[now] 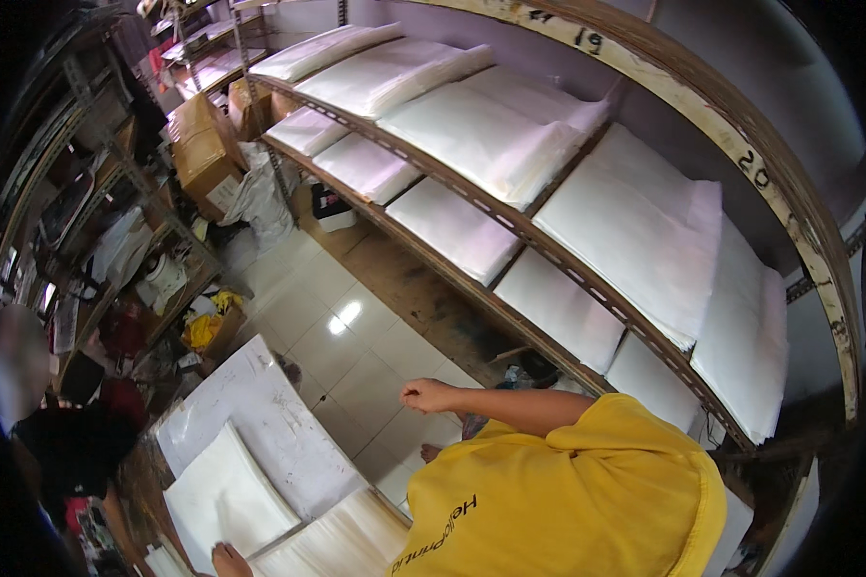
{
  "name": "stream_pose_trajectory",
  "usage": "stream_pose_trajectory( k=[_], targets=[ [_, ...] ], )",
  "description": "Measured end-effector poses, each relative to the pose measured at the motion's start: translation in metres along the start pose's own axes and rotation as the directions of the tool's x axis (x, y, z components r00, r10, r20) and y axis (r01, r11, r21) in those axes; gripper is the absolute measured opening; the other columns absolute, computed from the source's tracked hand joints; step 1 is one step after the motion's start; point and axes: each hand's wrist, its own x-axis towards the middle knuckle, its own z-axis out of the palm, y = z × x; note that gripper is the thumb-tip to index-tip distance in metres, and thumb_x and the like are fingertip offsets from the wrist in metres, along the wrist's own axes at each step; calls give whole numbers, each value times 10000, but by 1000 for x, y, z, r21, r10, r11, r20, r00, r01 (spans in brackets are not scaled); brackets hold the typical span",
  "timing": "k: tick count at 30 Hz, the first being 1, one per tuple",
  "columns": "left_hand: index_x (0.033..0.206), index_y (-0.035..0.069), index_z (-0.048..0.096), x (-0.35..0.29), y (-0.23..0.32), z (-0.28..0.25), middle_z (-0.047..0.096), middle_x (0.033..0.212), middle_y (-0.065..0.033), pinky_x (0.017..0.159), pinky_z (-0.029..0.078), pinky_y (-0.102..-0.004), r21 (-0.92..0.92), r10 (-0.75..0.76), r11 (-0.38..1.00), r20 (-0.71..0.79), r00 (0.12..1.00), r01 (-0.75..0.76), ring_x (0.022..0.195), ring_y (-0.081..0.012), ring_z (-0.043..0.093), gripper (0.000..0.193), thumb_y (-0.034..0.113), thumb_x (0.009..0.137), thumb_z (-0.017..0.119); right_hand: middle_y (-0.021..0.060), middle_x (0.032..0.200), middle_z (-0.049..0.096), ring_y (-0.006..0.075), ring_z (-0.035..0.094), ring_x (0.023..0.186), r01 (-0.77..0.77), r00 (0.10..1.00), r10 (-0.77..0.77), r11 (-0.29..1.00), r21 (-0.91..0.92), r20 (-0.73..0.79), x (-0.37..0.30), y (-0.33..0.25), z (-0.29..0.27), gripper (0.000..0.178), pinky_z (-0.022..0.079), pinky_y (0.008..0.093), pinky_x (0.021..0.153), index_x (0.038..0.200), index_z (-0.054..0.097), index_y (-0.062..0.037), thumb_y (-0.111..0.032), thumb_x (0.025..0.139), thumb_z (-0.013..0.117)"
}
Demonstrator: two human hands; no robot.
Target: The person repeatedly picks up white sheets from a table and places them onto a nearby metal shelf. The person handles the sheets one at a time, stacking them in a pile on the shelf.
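Note:
My right hand (428, 395) hangs over the tiled floor beside the table, its fingers curled in a loose fist with nothing seen in it. The bare forearm comes out of a yellow sleeve. At the lower edge, my left hand (229, 561) is partly cut off by the picture. Its bent fingers are at the near corner of the front stack of white sheets (342, 539) and seem closed on it. Just beyond lies another stack of white sheets (223, 500). Both stacks rest on a table with a scuffed grey-white top (274, 423).
A long metal rack (510, 226) along the right carries white sheet stacks on two levels. Cluttered shelves (115, 183) and a person in black (77, 442) are on the left. A cardboard box (202, 149) and a white plastic sack (265, 197) stand at the far end.

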Motion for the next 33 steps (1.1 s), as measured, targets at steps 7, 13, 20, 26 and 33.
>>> stream_pose_trajectory(
  k=[7,13,20,26,33],
  targets=[
    [818,24,656,41,187,-178,648,814,-190,672,495,-463,-445,-220,894,-321,921,58,746,-381,628,97,40,839,563,92,1074,579,140,592,796,409,861,-370,911,-43,350,-37,-160,46,504,511,298,724,1402,440,-66,-284,974,591],
    [819,87,674,54,325,-233,660,769,-121,596,505,-441,-664,-36,688,-437,899,-295,628,-334,633,55,123,839,637,211,1110,634,293,642,841,570,798,-445,776,-268,407,-61,-210,62,488,502,383,806,1377,478,-69,-304,961,578],
    [1102,9,648,34,376,-260,667,853,-130,655,516,-414,-816,150,423,-365,919,-393,685,-309,645,321,254,896,657,91,924,654,160,601,742,398,917,-363,845,-357,164,-52,-185,-2,245,492,322,707,1138,624,-39,-186,952,562],
    [1107,-3,654,43,369,-278,649,843,-124,590,503,-333,-846,145,285,-426,893,-451,657,-243,626,277,132,867,688,-49,792,473,46,420,693,499,803,-585,762,-412,-110,-52,-233,-109,142,381,232,615,1071,586,-87,-131,937,575],
    [1068,-37,656,43,371,-265,632,806,-133,573,473,-335,-896,83,276,-337,938,-347,668,-240,603,244,124,884,658,-22,843,565,64,484,740,358,600,-572,817,-452,-559,-157,-291,-278,230,411,250,618,1079,606,-94,-227,898,657]
  ],
)
